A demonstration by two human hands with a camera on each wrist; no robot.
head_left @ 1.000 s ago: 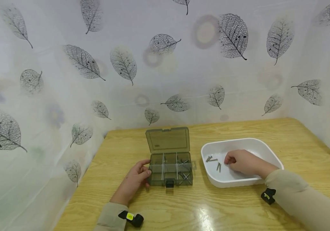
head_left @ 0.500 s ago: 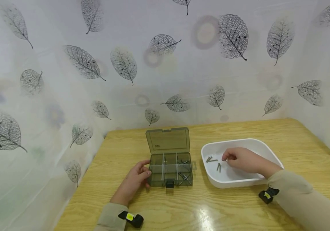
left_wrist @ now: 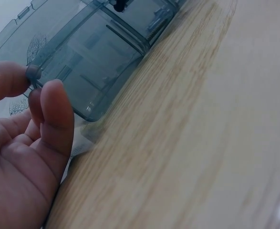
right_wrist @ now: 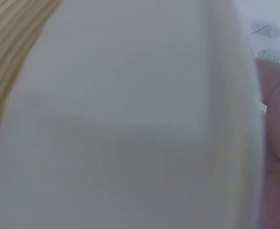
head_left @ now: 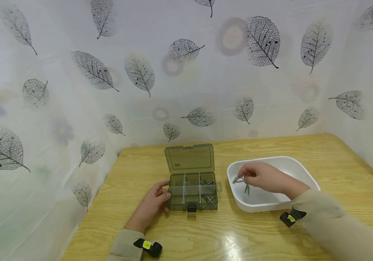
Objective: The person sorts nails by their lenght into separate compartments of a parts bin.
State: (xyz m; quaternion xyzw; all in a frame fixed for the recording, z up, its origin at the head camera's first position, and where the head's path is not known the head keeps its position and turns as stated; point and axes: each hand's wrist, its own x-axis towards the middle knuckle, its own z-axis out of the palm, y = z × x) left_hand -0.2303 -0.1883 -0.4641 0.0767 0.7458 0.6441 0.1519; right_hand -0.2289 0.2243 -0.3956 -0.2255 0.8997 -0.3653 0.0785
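Note:
My left hand [head_left: 154, 201] holds the left end of a smoky, see-through compartment box [head_left: 193, 190], its thumb at the near left corner. In the left wrist view, thumb and fingertips meet at the rim of the box [left_wrist: 101, 71]. The lid [head_left: 191, 158] stands raised at the back. Metal screws [head_left: 208, 199] lie in the right-hand compartments, and a few thin pieces show in the middle back one. Over the left part of a white tray [head_left: 258, 207], my right hand [head_left: 263, 177] pinches a small screw, mostly hidden by the fingers. Loose screws [head_left: 247, 189] lie below.
Both containers stand on a wood-grain table [head_left: 202, 237], the tray to the right of the box. A pale leaf-print curtain [head_left: 219, 79] hangs behind and at the sides. The tray's white wall [right_wrist: 120, 119] fills most of the right wrist view.
My right hand has moved left and slightly up within the tray, from its middle to over the screws at the left. The left hand and the box have stayed put.

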